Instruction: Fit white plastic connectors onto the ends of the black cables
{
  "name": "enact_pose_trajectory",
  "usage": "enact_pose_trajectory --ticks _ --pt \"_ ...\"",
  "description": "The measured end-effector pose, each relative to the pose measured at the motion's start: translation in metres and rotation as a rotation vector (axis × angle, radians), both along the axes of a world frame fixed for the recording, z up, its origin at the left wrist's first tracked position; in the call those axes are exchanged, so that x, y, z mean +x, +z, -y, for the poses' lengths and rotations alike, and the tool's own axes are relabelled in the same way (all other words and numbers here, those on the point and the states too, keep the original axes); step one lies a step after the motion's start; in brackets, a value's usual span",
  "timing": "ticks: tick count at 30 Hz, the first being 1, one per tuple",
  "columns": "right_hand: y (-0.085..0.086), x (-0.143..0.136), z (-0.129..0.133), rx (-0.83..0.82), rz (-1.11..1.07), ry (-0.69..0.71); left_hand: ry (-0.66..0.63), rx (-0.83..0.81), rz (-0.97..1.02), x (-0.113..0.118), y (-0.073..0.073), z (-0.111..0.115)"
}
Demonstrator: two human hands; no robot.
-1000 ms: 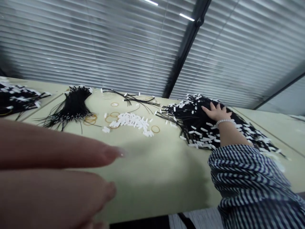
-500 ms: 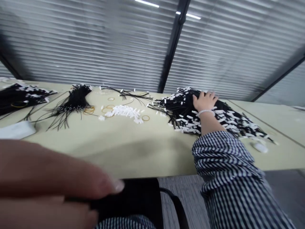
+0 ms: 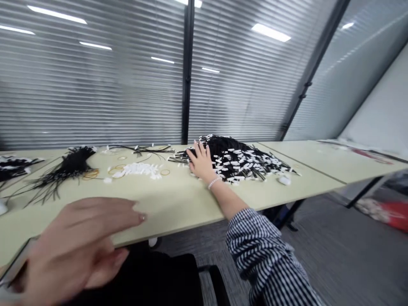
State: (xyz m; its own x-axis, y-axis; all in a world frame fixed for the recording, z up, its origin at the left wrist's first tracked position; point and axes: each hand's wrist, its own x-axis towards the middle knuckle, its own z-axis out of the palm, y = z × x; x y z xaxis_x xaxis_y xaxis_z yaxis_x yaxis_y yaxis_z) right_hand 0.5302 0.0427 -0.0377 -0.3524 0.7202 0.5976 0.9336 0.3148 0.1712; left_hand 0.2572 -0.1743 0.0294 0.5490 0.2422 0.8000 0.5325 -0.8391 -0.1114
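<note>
My right hand (image 3: 202, 164), fingers spread, lies on the left end of a big pile of thin black cables (image 3: 245, 160) with white tips or tags. Nothing shows in its grasp. In the near left foreground hovers my left hand (image 3: 84, 240), slightly blurred, fingers stretched out and thumb apart below them, with no thing visible in it. Between the hands, farther back on the table, is a small heap of loose white pieces (image 3: 142, 170). Left of that sits a gathered bundle of black cables (image 3: 75, 162), with yellowish rubber bands (image 3: 91, 174) beside it.
The pale table (image 3: 178, 204) runs along a blind-covered glass wall (image 3: 127, 97). A small white object (image 3: 284, 180) is right of the pile. More black cables (image 3: 15, 168) lie at far left. Below the front edge are a black chair part (image 3: 216, 284) and grey floor.
The view has swung right. My right hand has shifted from the top of the pile to its left end. My left hand now appears farther from the camera, with more of it visible.
</note>
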Motion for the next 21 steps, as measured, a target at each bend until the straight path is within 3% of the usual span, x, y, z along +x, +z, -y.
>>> enact_pose_trajectory --ticks 2,4,7,10,13,17,21 --pt "-0.011 -0.002 0.010 -0.012 -0.034 0.012 -0.107 0.180 -0.169 0.000 -0.005 -0.010" --pt "-0.017 0.000 0.012 -0.011 -0.090 0.002 -0.064 0.262 -0.180 -0.004 -0.016 -0.017" --pt "-0.020 0.001 0.009 -0.010 -0.154 -0.008 0.094 0.231 -0.130 -0.011 -0.039 -0.023" --pt "-0.022 -0.003 0.006 -0.011 -0.178 -0.014 0.153 0.163 -0.091 -0.006 -0.060 -0.034" --pt "-0.022 -0.005 0.008 -0.003 -0.197 -0.049 0.203 0.087 -0.091 0.018 -0.069 -0.053" --pt "-0.017 -0.003 0.014 0.026 -0.238 -0.140 0.272 -0.125 -0.107 0.070 -0.072 -0.075" --pt "-0.006 0.008 0.019 0.065 -0.295 -0.253 0.279 -0.375 -0.155 0.112 -0.082 -0.076"
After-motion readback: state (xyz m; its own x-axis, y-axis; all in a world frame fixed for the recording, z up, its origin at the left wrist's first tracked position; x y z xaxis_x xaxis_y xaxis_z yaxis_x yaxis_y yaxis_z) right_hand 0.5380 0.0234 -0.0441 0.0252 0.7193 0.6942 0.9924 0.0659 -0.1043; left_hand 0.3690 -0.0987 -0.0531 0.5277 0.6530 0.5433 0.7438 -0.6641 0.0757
